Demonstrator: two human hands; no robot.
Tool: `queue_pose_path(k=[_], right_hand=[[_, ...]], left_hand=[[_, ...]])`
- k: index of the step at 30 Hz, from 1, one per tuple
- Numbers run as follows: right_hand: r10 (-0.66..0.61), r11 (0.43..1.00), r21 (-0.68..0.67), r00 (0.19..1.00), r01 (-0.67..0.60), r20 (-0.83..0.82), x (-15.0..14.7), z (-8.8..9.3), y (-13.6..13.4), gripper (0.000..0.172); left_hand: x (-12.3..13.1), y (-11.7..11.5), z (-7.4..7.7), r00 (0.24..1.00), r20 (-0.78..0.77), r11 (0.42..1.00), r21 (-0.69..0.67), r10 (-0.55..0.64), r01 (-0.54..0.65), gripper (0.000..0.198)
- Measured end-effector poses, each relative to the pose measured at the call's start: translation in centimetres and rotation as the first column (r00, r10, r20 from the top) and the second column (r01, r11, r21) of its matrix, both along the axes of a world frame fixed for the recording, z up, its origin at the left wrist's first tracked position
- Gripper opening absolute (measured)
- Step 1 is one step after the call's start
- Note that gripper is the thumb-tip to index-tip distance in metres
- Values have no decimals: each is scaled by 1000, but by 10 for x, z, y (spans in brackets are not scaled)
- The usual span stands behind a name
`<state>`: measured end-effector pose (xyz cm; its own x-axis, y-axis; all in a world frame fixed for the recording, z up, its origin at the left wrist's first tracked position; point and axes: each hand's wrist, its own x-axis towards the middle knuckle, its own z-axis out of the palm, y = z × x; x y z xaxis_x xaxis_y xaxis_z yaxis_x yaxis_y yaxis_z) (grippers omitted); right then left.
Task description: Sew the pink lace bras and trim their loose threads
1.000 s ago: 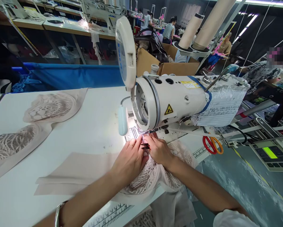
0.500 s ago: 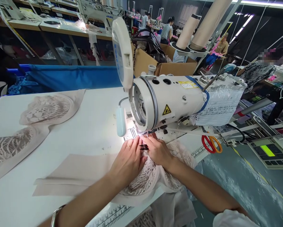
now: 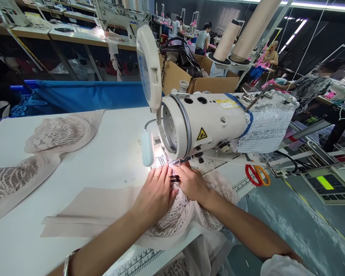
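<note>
Beige lace fabric [image 3: 175, 220] lies bunched under my hands at the sewing machine [image 3: 209, 119]. My left hand [image 3: 156, 189] presses a fabric edge close to the lit needle area, its fingers together and its thumb bent inward. Opposite it, my right hand [image 3: 192, 182] is closed on the fabric just in front of the presser foot. Two dark points of what look like thread snips [image 3: 174, 178] stick out from under the right palm; their handle is hidden. The needle and the stitch line are hidden by fingers and glare. A plain beige panel [image 3: 94, 207] extends left from the lace.
Another lace piece [image 3: 60, 132] lies on the white table at left. Red and orange-handled scissors [image 3: 257, 175] hang at the right edge. A small lamp [image 3: 147, 147] stands beside the needle. Behind are a cardboard box [image 3: 215, 84], thread cones [image 3: 226, 40] and several people at machines.
Both hands stay almost in place at the needle. Fabric hanging below the table edge has shifted slightly. At far right, a co-worker's arm has moved.
</note>
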<state>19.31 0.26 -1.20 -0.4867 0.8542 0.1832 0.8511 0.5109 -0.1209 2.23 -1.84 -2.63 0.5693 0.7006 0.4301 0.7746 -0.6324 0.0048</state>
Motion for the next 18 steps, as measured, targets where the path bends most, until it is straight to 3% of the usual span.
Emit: queue_pose_path(k=[6,11,18], right_hand=[[-17,999,-28,999,16,-49,2,3,-1,37],[-7,992,-125,992,-9,-123,11,9,-4,44],[0,985,-170,996,-15,-91,11,12,-1,43]], left_hand=[[0,-1,4,999,-42,999,22,24,-24,51],[2,-13,11,965,-232,992,-44,-123,116,35],[-5,-7,6,979,-134,971,-208,-150,120,38]])
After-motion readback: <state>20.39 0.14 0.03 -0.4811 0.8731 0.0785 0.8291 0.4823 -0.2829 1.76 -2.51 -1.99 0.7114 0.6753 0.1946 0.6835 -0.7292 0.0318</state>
